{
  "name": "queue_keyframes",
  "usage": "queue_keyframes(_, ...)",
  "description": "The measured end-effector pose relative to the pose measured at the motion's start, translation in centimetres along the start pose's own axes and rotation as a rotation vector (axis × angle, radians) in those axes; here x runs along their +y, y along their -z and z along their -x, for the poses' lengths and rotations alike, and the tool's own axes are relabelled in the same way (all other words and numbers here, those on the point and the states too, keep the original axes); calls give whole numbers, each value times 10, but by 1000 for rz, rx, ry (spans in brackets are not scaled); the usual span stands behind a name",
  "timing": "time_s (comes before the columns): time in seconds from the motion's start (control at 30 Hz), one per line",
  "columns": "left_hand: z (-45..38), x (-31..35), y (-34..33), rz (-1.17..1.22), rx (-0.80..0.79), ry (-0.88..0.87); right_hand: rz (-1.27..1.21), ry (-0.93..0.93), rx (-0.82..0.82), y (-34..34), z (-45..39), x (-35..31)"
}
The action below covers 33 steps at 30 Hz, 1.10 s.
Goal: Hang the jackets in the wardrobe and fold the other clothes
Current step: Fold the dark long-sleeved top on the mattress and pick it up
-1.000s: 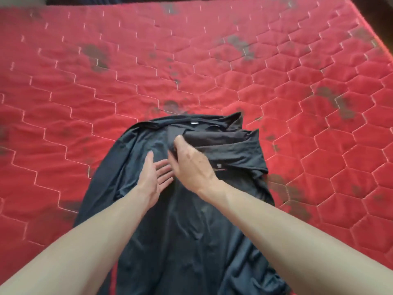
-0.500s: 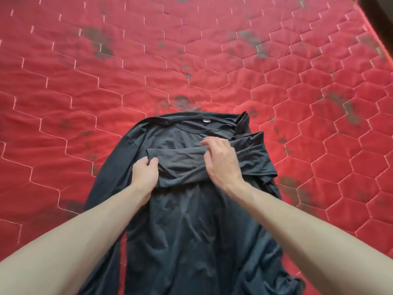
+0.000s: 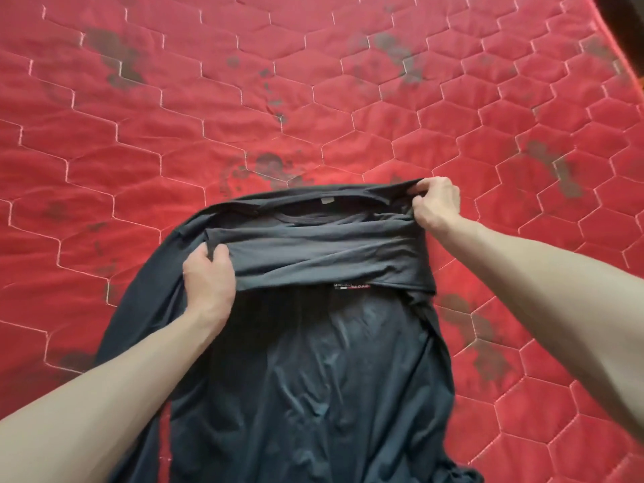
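A dark grey shirt (image 3: 313,371) lies spread on the bed, collar away from me, its hem running out of the bottom of the view. One sleeve is folded flat across the chest in a band, just below the neckline. My left hand (image 3: 209,277) pinches the left end of that folded sleeve between thumb and fingers. At the shirt's upper right corner, my right hand (image 3: 435,203) grips the shoulder fabric with curled fingers. A small logo patch shows under the band's lower edge.
The shirt rests on a red quilted mattress (image 3: 174,134) with a hexagon stitch pattern and dark stains. The mattress's right edge (image 3: 623,43) runs along the top right corner, with dark floor beyond it.
My right hand has moved from the middle of the chest out to the right shoulder. The left hand went from lying flat to pinching the sleeve's end, and the sleeve now lies stretched across the chest.
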<state>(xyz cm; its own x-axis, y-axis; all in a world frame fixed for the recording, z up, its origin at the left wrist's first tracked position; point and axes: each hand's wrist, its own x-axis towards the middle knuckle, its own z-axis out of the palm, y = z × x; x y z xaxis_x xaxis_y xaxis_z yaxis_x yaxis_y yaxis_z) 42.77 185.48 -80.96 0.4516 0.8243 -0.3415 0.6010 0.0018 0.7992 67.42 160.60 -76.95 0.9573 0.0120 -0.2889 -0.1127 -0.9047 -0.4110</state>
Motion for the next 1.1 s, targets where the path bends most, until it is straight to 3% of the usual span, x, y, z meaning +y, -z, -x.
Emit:
queue_keyframes(0.1,-12,-10,15,-124,133,-28,5,-10,20,13,-17,13)
queue_keyframes(0.2,-23,-23,24,-276,109,-23,100,60,-46,17,-24,30)
queue_keyframes(0.33,-20,-29,24,-436,-7,-97,316,466,-31,22,-23,48)
queue_keyframes(0.43,-13,-30,22,-465,-14,-133,387,721,-237,18,-16,52)
queue_keyframes(0.53,-8,-29,18,-454,25,-145,387,747,-319,10,-15,53)
queue_keyframes(0.67,-4,-25,16,-445,91,-161,478,796,-295,13,-17,59)
queue_keyframes(0.83,-5,-16,18,-332,172,-178,425,619,-110,35,-25,73)
queue_keyframes(0.97,-7,-15,17,-336,121,-174,351,248,28,55,-38,91)
queue_keyframes(1.1,-3,-18,8,-314,-5,-204,388,-94,1,63,-42,109)
